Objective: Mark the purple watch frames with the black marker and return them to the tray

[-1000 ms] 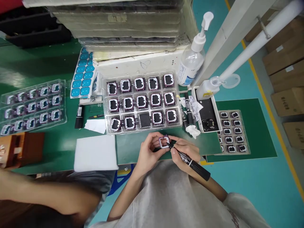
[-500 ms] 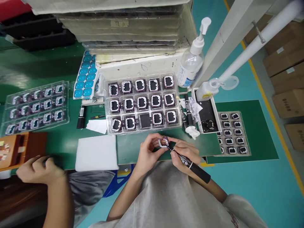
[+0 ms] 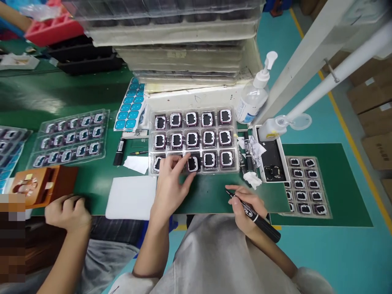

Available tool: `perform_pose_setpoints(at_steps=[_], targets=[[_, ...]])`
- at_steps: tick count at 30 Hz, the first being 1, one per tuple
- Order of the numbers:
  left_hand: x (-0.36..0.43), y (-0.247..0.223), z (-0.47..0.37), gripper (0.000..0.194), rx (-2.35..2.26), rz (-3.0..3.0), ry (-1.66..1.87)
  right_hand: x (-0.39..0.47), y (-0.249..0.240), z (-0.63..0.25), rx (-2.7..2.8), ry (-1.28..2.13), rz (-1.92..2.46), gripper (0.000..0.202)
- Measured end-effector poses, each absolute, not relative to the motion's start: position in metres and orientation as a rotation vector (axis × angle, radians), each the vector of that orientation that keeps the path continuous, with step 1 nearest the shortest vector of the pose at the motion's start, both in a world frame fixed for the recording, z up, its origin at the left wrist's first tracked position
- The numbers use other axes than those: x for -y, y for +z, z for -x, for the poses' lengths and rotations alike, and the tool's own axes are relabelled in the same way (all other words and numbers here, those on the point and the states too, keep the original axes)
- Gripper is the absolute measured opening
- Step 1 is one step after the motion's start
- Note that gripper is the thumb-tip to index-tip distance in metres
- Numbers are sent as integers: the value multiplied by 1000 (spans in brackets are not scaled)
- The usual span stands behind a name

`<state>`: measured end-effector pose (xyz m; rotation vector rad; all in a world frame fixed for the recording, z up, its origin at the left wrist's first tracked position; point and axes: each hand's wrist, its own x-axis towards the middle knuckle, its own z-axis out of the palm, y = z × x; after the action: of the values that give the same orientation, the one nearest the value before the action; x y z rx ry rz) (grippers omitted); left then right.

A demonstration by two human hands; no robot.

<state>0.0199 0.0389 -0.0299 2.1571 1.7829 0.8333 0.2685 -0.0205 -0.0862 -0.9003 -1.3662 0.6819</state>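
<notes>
Since the earlier frames, our left hand [image 3: 170, 183] has carried the small purple-and-white frame [image 3: 192, 164] from in front of us to the clear tray [image 3: 237, 163], and our right hand [image 3: 249, 206] has parted from it. The small frame is at the middle pocket of the near row, which was unfilled before. Our left thumb and forefinger are apart, one on each side of it — can't tell if they touch it. Our right fingers are clamped on the black marker [image 3: 261, 226], tip uncapped, near the table's front edge.

Similar frames sit in the other visible pockets; our left hand partly covers the near row. Left of the tray: paper scrap [image 3: 136, 164], black pen [image 3: 119, 152], white pad [image 3: 131, 198]. Right of it: more markers, crumpled tissue, an open box [image 3: 283, 157] and a pump bottle [image 3: 252, 100]. Behind — stacked trays [image 3: 186, 61]. Farther left, a co-worker's hand [image 3: 69, 212] rests by a wooden box [image 3: 63, 183], with another filled tray [image 3: 105, 122] beyond.
</notes>
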Motion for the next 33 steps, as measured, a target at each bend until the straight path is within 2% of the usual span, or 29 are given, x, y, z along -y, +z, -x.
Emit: perform_pose_setpoints(at_steps=[3, 8, 13, 17, 23, 29, 33], targets=[[-49, -28, -19, 49, -1800, -2174, 698, 22, -89, -269, 1359, 696, 926, 26], [-50, -25, -45, 24, -1776, -2315, 839, 24, -93, -271, 1342, 716, 971, 24], [-55, -24, -66, 20, -1571, -2465, 553, 25, -96, -270, 1335, 686, 1004, 20], [-52, -24, -64, 7, -1441, -2356, 745, 26, -99, -270, 1304, 691, 1010, 20], [-20, -39, -60, 14, -1271, -1893, 1005, 24, -95, -266, 1257, 677, 992, 18], [9, -64, -78, 51, -1254, -1227, 989, 18, -81, -262, 1309, 658, 1000, 16], [13, -67, -87, 47, -1249, -1178, 918, 15, -75, -261, 1380, 677, 996, 14]])
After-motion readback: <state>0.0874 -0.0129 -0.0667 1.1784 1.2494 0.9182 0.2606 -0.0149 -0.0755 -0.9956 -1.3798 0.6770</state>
